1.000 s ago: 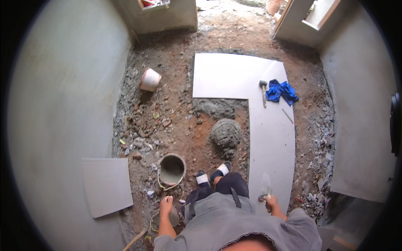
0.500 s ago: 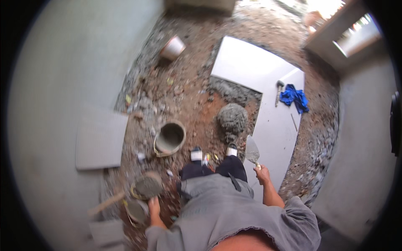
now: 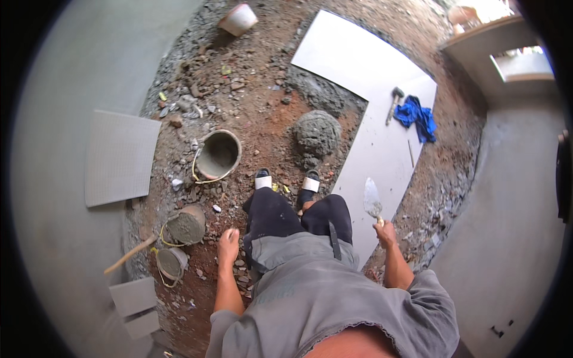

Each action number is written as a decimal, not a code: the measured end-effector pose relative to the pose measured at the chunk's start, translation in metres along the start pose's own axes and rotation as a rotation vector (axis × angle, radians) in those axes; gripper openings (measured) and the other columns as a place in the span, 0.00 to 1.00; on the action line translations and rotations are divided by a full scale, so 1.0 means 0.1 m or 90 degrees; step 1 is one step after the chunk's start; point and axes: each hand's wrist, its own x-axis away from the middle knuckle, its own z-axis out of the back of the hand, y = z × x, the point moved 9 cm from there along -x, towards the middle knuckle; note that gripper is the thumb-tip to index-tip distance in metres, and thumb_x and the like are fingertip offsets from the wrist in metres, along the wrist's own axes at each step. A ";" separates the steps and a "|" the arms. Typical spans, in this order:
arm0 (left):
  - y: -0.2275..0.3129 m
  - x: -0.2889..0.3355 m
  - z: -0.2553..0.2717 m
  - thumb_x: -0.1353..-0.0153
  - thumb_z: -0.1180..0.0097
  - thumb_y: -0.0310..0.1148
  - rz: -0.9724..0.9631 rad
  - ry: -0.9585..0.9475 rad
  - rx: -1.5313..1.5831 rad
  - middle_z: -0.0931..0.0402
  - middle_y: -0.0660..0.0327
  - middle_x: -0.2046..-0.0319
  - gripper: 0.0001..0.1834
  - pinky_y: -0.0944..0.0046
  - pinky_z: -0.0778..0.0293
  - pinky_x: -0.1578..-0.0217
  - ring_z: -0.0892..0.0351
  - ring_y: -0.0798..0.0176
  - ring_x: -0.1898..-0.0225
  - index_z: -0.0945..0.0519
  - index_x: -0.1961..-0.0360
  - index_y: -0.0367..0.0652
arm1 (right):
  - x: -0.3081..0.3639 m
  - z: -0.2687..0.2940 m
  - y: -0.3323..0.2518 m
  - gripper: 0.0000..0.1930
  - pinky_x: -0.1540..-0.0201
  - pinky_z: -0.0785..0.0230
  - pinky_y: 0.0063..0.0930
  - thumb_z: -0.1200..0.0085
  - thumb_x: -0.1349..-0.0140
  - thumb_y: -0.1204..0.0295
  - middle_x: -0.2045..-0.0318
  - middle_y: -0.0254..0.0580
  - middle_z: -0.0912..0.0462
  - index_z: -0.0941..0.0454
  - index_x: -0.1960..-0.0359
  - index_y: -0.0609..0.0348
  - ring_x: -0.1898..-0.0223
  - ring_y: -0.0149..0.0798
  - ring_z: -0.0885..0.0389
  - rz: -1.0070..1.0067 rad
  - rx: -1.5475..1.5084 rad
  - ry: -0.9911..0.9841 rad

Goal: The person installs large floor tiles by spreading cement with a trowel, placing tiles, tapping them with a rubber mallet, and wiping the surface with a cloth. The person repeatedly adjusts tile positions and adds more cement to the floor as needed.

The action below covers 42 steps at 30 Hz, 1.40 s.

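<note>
My right hand (image 3: pixel 387 233) grips the handle of a pointed trowel (image 3: pixel 372 197), its blade up and smeared with grey mortar, above the pale floor tiles (image 3: pixel 377 158). Hanging at my left side, my left hand (image 3: pixel 228 247) has its fingers curled in, with nothing visible in them. Nearest to it stands a bucket of grey mortar (image 3: pixel 187 227), and beside that a smaller bucket (image 3: pixel 171 263) with grey contents. A mound of wet mortar (image 3: pixel 318 132) sits on the soil ahead of my feet. Left of it, a larger bucket (image 3: pixel 239 150) with a grey-coated inside stands upright.
A mallet (image 3: pixel 394 105) and a blue cloth (image 3: pixel 417 118) lie on the tiles. One tile (image 3: pixel 122 158) leans on the left wall, with smaller tile pieces (image 3: pixel 132 296) and a wooden handle (image 3: pixel 130 254) nearby. A white bucket (image 3: pixel 239 20) lies tilted farther off. Rubble covers the soil.
My left hand has moved away from the mortar bucket, toward my legs. The trowel, still in my right hand, now points more upright. The view has shifted, so the floor things appear higher.
</note>
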 end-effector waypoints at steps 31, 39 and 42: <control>1.53 -2.96 -2.59 0.30 0.54 0.35 -0.419 -0.514 0.722 0.26 0.42 0.51 0.16 0.59 0.26 0.52 0.23 0.56 0.54 0.27 0.52 0.31 | -4.06 -4.45 -3.36 0.17 0.84 0.30 0.30 0.48 0.39 0.66 0.75 0.40 0.29 0.40 0.58 0.64 0.85 0.34 0.26 0.029 -0.566 0.077; 1.63 -2.81 -2.57 0.30 0.52 0.35 -0.480 -0.609 0.772 0.25 0.45 0.52 0.15 0.62 0.26 0.54 0.23 0.60 0.57 0.26 0.52 0.32 | -4.41 -3.74 -4.07 0.23 0.68 0.24 0.40 0.54 0.35 0.61 0.68 0.59 0.20 0.38 0.51 0.73 0.70 0.46 0.17 0.103 -0.116 -0.021; 1.58 -2.89 -2.49 0.30 0.52 0.36 -0.509 -0.568 0.770 0.25 0.45 0.53 0.15 0.62 0.26 0.55 0.23 0.59 0.57 0.26 0.53 0.32 | -4.15 -3.84 -4.08 0.23 0.66 0.25 0.42 0.55 0.32 0.56 0.67 0.55 0.19 0.37 0.52 0.68 0.68 0.49 0.17 0.117 -0.144 -0.016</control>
